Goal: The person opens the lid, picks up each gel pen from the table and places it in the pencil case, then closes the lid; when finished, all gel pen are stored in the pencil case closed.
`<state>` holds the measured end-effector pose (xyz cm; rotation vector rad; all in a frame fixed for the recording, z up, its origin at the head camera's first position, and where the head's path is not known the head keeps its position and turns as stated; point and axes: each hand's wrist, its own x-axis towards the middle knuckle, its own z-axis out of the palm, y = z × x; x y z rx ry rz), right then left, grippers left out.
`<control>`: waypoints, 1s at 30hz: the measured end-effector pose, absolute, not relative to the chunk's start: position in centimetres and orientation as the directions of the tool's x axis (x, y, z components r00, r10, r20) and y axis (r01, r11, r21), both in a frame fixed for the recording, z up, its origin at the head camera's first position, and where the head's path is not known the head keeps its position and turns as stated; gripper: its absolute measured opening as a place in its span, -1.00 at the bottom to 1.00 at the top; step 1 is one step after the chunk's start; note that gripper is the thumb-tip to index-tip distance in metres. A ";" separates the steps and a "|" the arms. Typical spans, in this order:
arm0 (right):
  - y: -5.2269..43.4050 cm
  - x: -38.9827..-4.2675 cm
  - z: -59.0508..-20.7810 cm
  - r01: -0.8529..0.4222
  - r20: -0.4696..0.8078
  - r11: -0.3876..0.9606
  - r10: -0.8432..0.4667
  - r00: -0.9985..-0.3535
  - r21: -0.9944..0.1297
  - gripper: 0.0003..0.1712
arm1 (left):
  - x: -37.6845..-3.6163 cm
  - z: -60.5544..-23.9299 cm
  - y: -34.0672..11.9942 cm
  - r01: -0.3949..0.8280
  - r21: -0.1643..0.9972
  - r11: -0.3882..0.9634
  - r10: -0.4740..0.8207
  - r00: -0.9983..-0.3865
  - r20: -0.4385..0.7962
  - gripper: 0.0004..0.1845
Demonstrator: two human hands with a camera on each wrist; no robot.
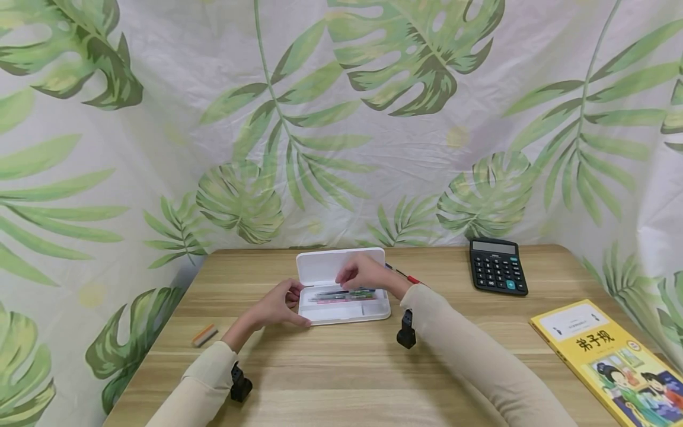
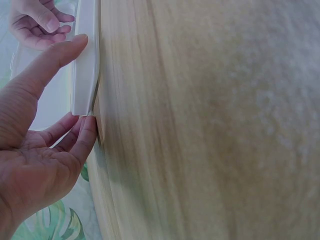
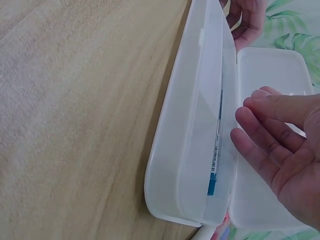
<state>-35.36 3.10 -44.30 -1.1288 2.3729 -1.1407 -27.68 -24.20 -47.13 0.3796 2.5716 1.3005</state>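
Note:
A white pencil case [image 1: 347, 312] lies on the table with its lid [image 1: 320, 264] raised at the back. Several pens [image 1: 341, 296] are inside, one of them with a teal end [image 3: 212, 185]. My left hand [image 1: 276, 307] grips the case at its left end, the thumb [image 2: 75, 47] along the front wall and the fingers round the corner. Over the case, in front of the lid, is my right hand [image 1: 364, 273]. Its thumb and forefinger come together with the other fingers loosely bent, and nothing shows between them in the right wrist view.
Behind the case's right end lies a black and red pen [image 1: 411, 279], partly hidden by the right arm. An orange and white eraser [image 1: 205, 335] sits at the left. To the right are a black calculator [image 1: 497, 267] and a yellow book [image 1: 603, 356]. A leaf-patterned cloth [image 1: 320, 118] hangs behind.

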 end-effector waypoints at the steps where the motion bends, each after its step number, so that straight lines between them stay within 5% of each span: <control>1: 3.1 -35.3 -44.2 -0.529 0.077 0.387 -0.748 -0.659 -0.756 -0.85 | -27.7 -47.1 -24.2 0.123 0.811 0.572 0.332 -0.939 -0.091 -0.17; 14: 4.1 -35.1 -43.7 -0.533 0.065 0.399 -0.753 -0.655 -0.747 -0.86 | -27.7 -46.9 -24.1 0.114 0.811 0.573 0.331 -0.938 -0.102 -0.15; 30: 8.7 -34.7 -41.9 -0.397 -0.095 0.491 -0.712 -0.695 -0.776 -0.83 | -27.7 -46.9 -24.2 0.105 0.823 0.559 0.330 -0.938 -0.104 -0.13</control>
